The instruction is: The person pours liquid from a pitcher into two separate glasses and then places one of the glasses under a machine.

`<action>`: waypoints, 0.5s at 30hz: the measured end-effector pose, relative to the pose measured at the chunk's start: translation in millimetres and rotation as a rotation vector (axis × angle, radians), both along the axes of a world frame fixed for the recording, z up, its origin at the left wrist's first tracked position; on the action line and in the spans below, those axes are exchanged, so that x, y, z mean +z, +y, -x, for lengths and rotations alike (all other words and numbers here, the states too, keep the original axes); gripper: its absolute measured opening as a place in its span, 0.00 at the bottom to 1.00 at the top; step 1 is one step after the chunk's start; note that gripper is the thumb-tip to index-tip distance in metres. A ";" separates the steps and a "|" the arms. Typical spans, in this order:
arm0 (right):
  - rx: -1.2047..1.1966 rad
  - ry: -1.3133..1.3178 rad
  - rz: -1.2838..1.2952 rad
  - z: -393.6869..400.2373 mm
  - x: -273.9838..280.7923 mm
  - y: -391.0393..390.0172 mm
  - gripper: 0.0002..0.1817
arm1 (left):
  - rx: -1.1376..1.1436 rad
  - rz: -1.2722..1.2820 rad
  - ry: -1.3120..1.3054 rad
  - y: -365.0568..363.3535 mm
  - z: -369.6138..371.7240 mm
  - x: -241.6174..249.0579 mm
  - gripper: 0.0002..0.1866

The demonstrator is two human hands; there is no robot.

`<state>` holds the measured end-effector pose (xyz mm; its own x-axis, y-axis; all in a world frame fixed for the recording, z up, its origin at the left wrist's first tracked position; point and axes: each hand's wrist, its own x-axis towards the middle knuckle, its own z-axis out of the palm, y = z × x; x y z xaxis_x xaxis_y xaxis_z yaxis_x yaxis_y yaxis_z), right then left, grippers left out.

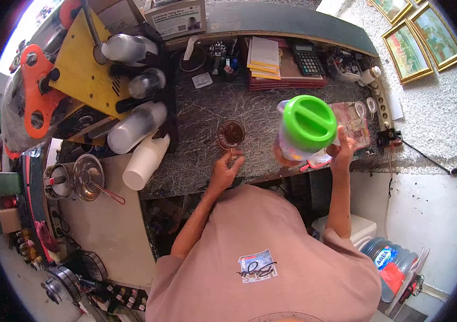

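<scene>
Near the desk's [191, 123] front edge, the right hand [342, 147] grips the green-lidded pitcher [309, 124], likely bearing its weight — the left hand [224, 172], half-curled, sits beside the dark-filled tumbler [230, 134], contact unclear.

A worker wears a dusty-brown T-shirt [271, 231] whose short sleeves [349, 256] leave both forearms uncovered. A chest print [258, 266] sets dark script across a blue-and-white picture with pale-outlined block capitals. The left hand [227, 170] and right hand [342, 148] are bare.
</scene>
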<state>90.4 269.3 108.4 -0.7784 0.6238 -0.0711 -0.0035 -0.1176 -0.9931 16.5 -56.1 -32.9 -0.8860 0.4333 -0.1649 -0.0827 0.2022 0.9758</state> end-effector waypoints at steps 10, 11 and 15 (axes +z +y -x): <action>-0.607 0.223 -0.054 11.5 -39.4 44.8 0.19 | 0.044 -0.060 -0.043 1.7 1.0 -14.1 0.17; -0.653 0.248 -0.039 12.3 -46.2 51.6 0.19 | 0.055 -0.100 -0.047 1.6 0.7 -15.4 0.17; -0.763 0.260 -0.171 11.5 -89.8 91.9 0.19 | 0.050 -0.085 -0.032 3.5 3.1 -2.1 0.18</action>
<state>78.9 361.2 18.6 -0.1144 0.9738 0.1965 -0.2532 0.1626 -0.9537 13.4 -52.6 -34.9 -0.9015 0.4027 -0.1583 -0.1223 0.1137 0.9859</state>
